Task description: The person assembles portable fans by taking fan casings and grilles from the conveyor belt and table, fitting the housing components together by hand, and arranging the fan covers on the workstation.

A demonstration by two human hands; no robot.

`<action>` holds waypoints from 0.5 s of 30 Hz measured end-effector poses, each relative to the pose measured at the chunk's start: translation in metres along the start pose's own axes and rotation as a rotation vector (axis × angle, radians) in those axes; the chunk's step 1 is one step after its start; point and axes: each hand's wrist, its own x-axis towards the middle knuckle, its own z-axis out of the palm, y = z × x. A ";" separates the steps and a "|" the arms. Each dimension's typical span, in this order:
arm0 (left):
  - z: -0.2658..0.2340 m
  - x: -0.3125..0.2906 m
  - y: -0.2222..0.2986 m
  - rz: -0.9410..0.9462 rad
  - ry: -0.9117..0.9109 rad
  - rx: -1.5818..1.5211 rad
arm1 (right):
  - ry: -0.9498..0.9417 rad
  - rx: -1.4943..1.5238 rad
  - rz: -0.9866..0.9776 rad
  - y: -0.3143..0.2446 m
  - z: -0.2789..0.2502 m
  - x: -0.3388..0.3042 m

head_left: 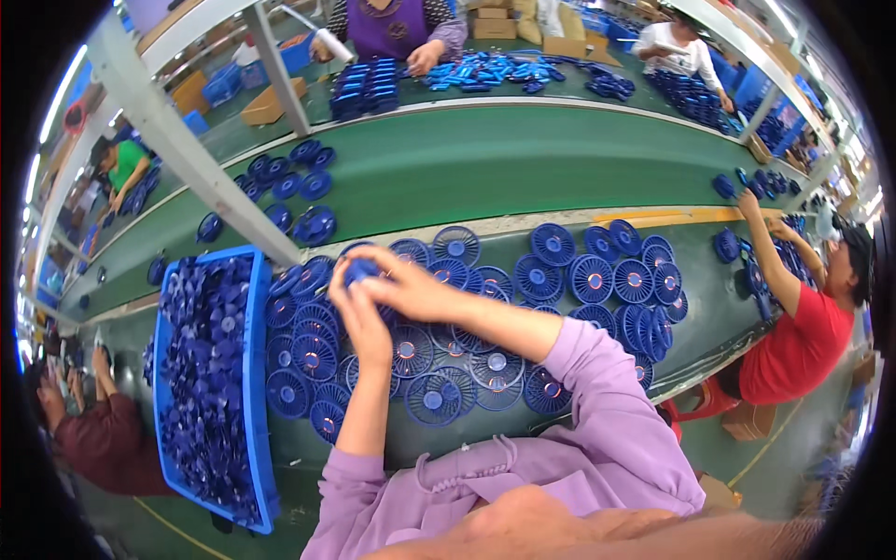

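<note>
Over the left part of the bench, my left hand [362, 322] and my right hand [411, 287] come together around a small blue fan part [360, 271]. The fingers of both are closed on it and cover much of it, so its full shape is hidden. Below and beside my hands lie many round blue fan grilles [434, 397], some overlapping or stacked. To the left of my left hand stands a blue tray [264, 401] filled with loose dark blue fan blades [210, 364].
A green conveyor belt [448, 168] runs beyond the bench and carries groups of blue fan parts [315, 224]. A slanted metal post [187, 140] rises behind the tray. Co-workers sit across the belt, and a person in red [803, 331] works at the right.
</note>
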 end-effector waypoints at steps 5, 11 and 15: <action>-0.008 0.033 -0.009 -0.091 -0.339 0.057 | 0.278 -0.276 0.059 0.027 -0.091 0.026; -0.032 0.129 -0.069 0.115 -0.169 0.500 | 0.553 -1.299 0.478 0.073 -0.212 -0.020; -0.056 0.189 -0.130 0.084 -0.137 0.772 | 0.319 -1.154 0.033 0.054 -0.176 -0.028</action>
